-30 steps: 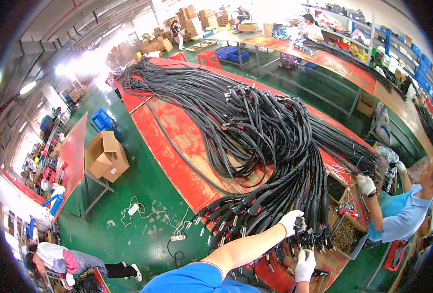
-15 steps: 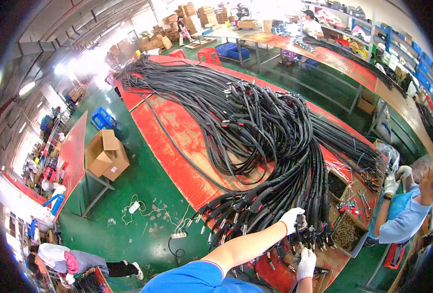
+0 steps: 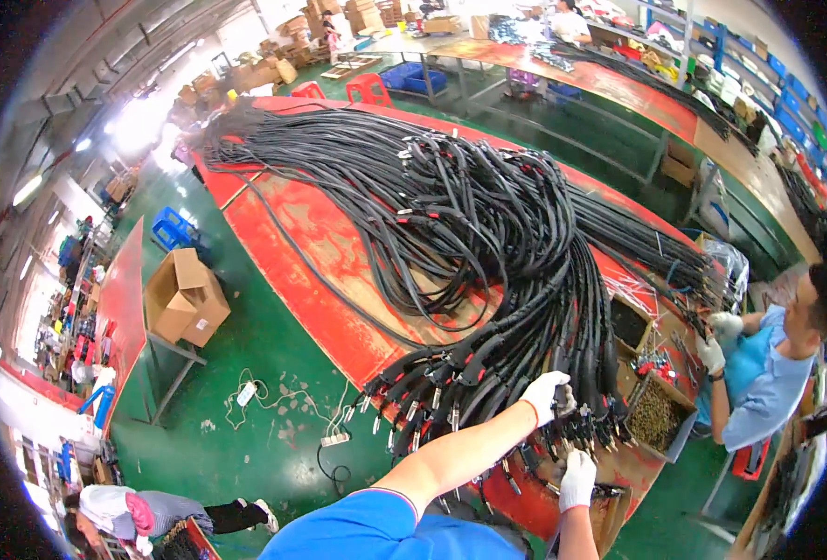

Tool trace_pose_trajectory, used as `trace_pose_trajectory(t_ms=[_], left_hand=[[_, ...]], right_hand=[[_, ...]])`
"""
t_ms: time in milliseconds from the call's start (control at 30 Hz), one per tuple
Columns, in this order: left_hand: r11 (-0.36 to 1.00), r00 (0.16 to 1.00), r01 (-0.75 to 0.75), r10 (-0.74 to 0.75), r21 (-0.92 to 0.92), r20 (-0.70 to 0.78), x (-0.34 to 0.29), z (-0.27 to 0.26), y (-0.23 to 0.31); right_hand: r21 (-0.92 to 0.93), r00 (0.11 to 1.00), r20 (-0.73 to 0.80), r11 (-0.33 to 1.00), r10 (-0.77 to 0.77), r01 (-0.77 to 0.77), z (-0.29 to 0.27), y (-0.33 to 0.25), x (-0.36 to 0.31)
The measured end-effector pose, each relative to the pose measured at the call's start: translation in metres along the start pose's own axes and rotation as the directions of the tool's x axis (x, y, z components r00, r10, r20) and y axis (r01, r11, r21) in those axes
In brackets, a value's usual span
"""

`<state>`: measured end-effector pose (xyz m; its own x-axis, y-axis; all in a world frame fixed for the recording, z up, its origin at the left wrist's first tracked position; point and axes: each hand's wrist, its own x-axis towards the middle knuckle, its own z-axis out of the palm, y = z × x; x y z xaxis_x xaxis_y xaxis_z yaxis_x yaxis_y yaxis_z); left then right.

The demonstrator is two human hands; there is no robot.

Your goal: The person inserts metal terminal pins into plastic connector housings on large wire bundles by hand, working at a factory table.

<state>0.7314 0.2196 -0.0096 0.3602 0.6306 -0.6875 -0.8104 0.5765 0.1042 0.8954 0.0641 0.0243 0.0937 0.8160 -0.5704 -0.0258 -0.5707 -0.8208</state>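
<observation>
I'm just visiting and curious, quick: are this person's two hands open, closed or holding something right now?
Left hand: curled at the black cables; grip cannot be told.
Right hand: partly closed near those cables; hold cannot be told.

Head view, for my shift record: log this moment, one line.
left hand: at cable ends; right hand: near them; black cables: on red table

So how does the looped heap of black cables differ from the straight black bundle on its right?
The heap curls and overlaps, while the bundle runs nearly straight. The heap spreads across much of the red table; the bundle is a narrower band. The heap's near ends lie by the person's left hand and right hand; the bundle's visible end lies nearer the co-worker. Both are black and hold many strands.
</observation>
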Motion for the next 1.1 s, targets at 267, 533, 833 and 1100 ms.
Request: trace_pose_trajectory(t_ms=[267,533,833,1100], left_hand=[[1.000,0.997,-0.016,0.015,0.010,0.072,-0.009,0.002,-0.001],[1.000,0.999,-0.010,0.009,0.013,0.052,0.000,0.001,0.003],[1.000,1.000,0.029,-0.029,0.009,0.008,-0.006,0.006,0.009],[0.999,0.999,0.038,-0.038,0.001,0.028,-0.013,0.009,0.008]], right_hand=[[-0.773,0.673,0.053,0.396,-0.738,0.496,0.006,-0.026,-0.027],[-0.631,0.828,-0.012,0.646,-0.561,0.429,0.003,-0.022,-0.017],[-0.107,0.985,0.057,0.980,-0.162,0.167,-0.002,-0.018,-0.007],[-0.829,0.657,0.128,0.284,-0.743,0.483,0.001,-0.031,-0.025]])
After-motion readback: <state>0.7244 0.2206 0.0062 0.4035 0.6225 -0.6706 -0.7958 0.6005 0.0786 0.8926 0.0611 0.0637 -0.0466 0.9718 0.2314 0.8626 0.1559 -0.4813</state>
